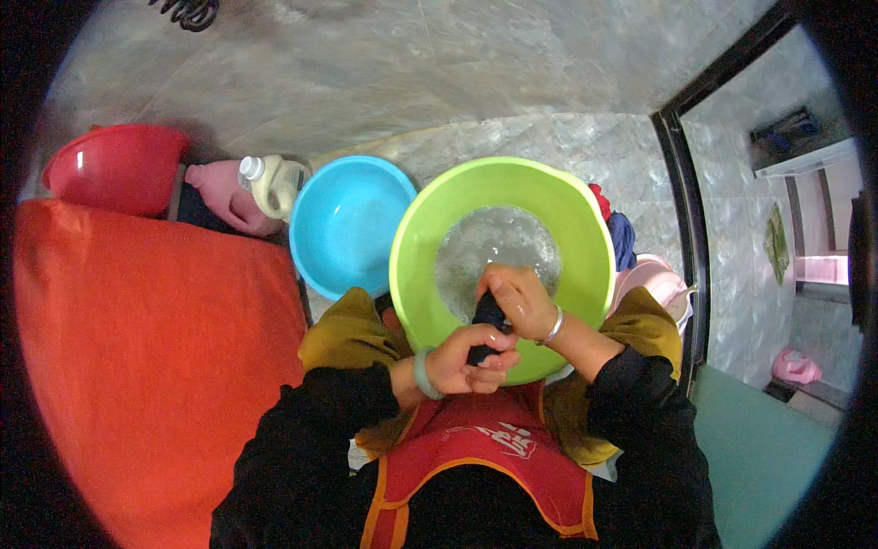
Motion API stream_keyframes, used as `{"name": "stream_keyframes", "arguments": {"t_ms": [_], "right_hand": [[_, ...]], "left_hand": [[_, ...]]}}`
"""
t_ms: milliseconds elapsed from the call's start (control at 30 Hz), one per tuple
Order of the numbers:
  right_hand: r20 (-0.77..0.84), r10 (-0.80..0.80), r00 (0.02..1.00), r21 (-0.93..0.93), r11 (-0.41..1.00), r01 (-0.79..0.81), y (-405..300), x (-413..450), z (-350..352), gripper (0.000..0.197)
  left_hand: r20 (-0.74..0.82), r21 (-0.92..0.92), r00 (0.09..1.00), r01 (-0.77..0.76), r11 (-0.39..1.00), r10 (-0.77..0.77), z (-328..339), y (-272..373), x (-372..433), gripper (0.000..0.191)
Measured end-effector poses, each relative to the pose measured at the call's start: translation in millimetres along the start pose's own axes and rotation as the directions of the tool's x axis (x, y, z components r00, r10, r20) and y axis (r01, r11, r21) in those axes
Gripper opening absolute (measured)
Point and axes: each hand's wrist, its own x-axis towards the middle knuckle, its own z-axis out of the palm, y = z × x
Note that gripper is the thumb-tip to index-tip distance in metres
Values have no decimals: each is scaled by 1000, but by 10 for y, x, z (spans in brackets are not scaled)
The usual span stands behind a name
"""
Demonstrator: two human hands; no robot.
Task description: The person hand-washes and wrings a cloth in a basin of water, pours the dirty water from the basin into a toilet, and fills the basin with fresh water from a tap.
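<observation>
A dark wet cloth point(488, 316) is bunched between my hands over the near side of a lime-green plastic basin point(501, 182). My left hand point(466, 360), with a pale green bangle at the wrist, grips its lower end near the basin's near rim. Further in, my right hand point(518, 298), wearing a silver bangle, is closed around the upper end. Cloudy, sudsy water point(497, 237) covers the bottom of the basin. Most of the cloth is hidden by my fingers, so I cannot tell what garment it is.
A blue plastic basin point(350, 219) stands left of the green one. Beyond it are a cream jug point(278, 189), a pink jug point(223, 192) and a red basin point(120, 168). Orange cloth point(158, 343) covers the left side. Dark blue cloth point(621, 240) and a pink basin point(651, 281) lie right, near a black door frame point(686, 206).
</observation>
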Motion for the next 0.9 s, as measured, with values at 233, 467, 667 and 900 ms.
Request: {"name": "stream_keyframes", "arguments": {"t_ms": [233, 467, 667, 900], "right_hand": [[-278, 86, 957, -162, 978, -135, 773, -86, -37, 32], [-72, 675, 734, 324, 712, -623, 329, 28, -70, 45], [-5, 645, 764, 313, 727, -612, 555, 15, 121, 51], [88, 626, 775, 281, 731, -622, 496, -108, 16, 51]], "left_hand": [[-297, 775, 737, -186, 604, 607, -176, 523, -130, 30], [-484, 821, -386, -510, 256, 785, -2378, 1259, -1459, 37], [-886, 462, -315, -527, 713, 341, -3231, 977, -1675, 41], [-923, 384, -189, -484, 786, 334, -2992, 1144, -1157, 30]]}}
